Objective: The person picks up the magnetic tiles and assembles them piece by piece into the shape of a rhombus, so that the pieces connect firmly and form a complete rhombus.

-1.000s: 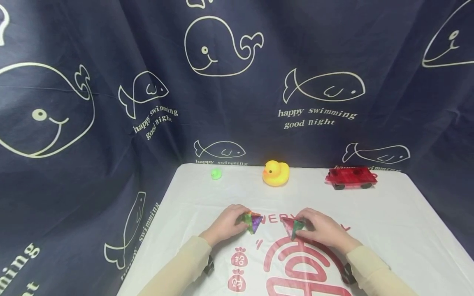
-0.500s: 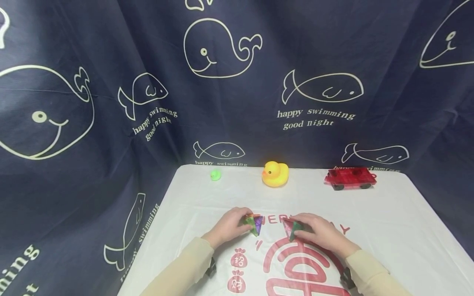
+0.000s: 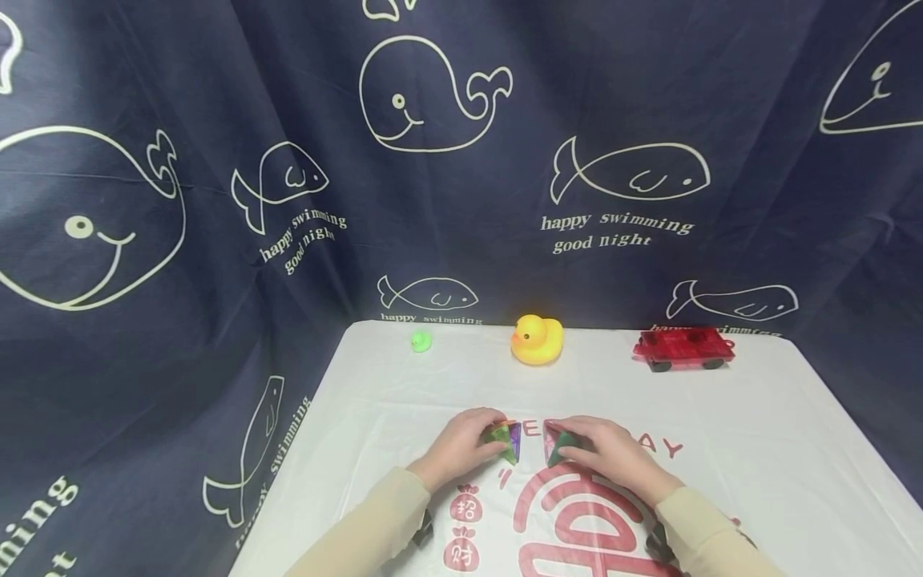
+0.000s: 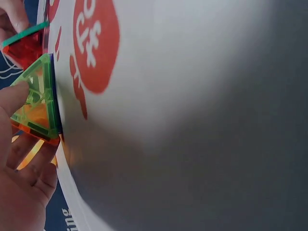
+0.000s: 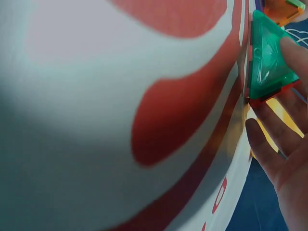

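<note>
My left hand (image 3: pixel 461 445) pinches a small pyramid of translucent magnetic tiles (image 3: pixel 508 445), with green, orange and purple faces. In the left wrist view the thumb lies on the green triangular tile (image 4: pixel 41 96) and the fingers are behind and below it. Opposite, my right hand (image 3: pixel 613 453) pinches a second pyramid of magnetic tiles (image 3: pixel 559 447), teal green and red. Its teal triangular tile (image 5: pixel 269 60) faces the right wrist camera, thumb on it. Both pyramids stand low at the tabletop, facing each other with a narrow gap between them in the head view.
Along the back edge of the white-covered table (image 3: pixel 447 377) are a small green duck (image 3: pixel 421 342), a larger yellow duck (image 3: pixel 537 340) and a red wheeled toy car base (image 3: pixel 685 349). A dark blue curtain (image 3: pixel 461 216) with whale and fish prints hangs behind and at the sides.
Both hands have moved inward with their pyramids, narrowing the gap between them. The pyramids have turned so their purple and pink faces point at each other. The ducks and car stay put.
</note>
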`<act>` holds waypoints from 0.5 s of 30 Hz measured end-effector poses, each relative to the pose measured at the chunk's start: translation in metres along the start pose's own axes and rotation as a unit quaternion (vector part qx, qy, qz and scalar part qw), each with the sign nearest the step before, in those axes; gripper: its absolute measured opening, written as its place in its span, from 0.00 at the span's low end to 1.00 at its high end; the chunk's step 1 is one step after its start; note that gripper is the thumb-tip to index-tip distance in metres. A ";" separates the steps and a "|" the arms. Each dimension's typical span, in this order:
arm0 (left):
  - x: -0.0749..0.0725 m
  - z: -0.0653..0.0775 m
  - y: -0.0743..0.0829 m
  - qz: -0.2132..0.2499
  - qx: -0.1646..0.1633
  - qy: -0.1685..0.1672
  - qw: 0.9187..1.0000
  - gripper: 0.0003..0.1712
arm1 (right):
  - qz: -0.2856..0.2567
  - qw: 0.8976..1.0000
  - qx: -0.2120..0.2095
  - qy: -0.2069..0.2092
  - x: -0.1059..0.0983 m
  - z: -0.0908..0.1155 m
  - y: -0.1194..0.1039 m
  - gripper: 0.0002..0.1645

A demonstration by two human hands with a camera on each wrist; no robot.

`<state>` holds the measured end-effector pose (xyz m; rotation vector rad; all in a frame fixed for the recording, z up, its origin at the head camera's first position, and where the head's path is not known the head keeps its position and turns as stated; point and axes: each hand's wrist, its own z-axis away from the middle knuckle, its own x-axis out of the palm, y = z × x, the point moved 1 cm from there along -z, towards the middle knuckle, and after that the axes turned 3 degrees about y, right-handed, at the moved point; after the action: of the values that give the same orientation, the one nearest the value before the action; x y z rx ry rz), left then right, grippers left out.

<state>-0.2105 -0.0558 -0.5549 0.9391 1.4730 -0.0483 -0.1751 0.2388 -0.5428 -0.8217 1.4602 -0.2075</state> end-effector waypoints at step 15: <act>0.007 -0.010 0.018 -0.019 0.003 0.004 1.000 0.26 | 0.044 0.998 -0.004 0.033 0.008 -0.008 -0.011 0.31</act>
<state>-0.2073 -0.0349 -0.5502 0.9163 1.4993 -0.0762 -0.1772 0.2234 -0.5413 -0.7601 1.5561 -0.1632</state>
